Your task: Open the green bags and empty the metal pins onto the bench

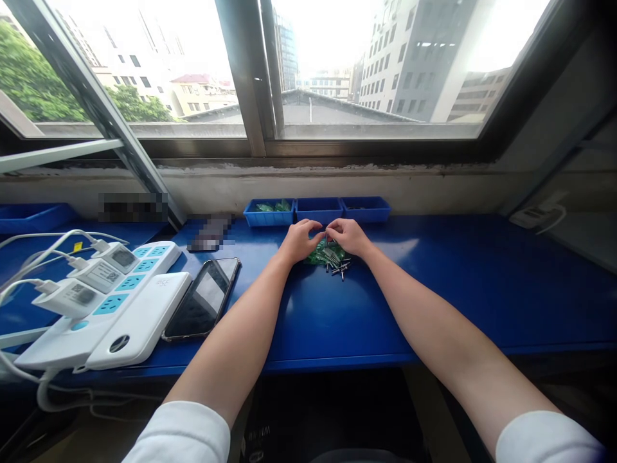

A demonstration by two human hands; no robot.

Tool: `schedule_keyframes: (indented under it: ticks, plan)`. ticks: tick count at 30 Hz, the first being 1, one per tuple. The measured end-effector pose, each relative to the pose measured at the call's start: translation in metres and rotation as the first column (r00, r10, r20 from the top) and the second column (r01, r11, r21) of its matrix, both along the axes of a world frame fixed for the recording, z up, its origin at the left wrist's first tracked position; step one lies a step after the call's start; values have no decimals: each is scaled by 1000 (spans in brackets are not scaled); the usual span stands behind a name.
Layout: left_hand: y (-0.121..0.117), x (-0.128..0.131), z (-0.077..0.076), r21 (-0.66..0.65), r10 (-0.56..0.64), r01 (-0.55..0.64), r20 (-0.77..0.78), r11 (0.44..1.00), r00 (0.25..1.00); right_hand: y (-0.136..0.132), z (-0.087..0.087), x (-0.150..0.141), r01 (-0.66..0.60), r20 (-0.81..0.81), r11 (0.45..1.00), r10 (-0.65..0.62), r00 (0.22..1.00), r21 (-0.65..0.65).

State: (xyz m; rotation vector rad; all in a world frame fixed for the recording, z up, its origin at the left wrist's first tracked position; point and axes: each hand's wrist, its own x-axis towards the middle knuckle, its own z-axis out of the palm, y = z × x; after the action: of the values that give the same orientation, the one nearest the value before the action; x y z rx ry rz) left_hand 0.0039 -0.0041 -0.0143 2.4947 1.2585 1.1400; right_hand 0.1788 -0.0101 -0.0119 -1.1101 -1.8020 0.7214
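Pins (343, 267), slim and metallic, lie in a loose heap mid-desk, on and on the near side of a green plastic bag (314, 257). The desk (332, 321) is blue. Right hand (354, 238): thumb and forefinger close together at their tips on one slim piece (327, 236) (apparently a pin, too small to confirm) above the bag; a fingertip grip suits so thin an item. Left hand (299, 242): thumb and forefinger stand apart in a loose curve, nothing seen held; whether the thumb touches the piece cannot be told. Forearms converge from the near side, presumably so both hands meet over the heap.

Three blue bins stand in a row just beyond, evidently for easy reach. The left bin (270, 220) contains green packets (282, 205); small dark contents of the right bin (369, 216) cannot be identified. At left, a phone (205, 302), power bank (144, 315) and power strip (166, 252) lie well apart from the pins, likely so cables run clear of the hands.
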Motion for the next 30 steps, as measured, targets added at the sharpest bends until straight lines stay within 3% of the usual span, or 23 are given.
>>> schedule_keyframes:
  ticks: [5, 12, 20, 30]
  plan:
    - [-1, 2, 2, 13, -43, 43, 10, 999, 999, 1, 2, -6, -119, -260, 982, 79, 962, -144]
    - [-2, 6, 6, 75, 7, -10, 47, 997, 999, 10, -5, -5, -137, -471, 962, 10, 882, -236]
    - [-3, 4, 7, 58, 164, -166, 43, 984, 986, 3, 3, -8, -115, -462, 969, 0, 887, -220]
    - [1, 2, 4, 33, 176, -179, 75, 983, 981, 0, 3, -9, -96, -432, 977, 5, 902, -189]
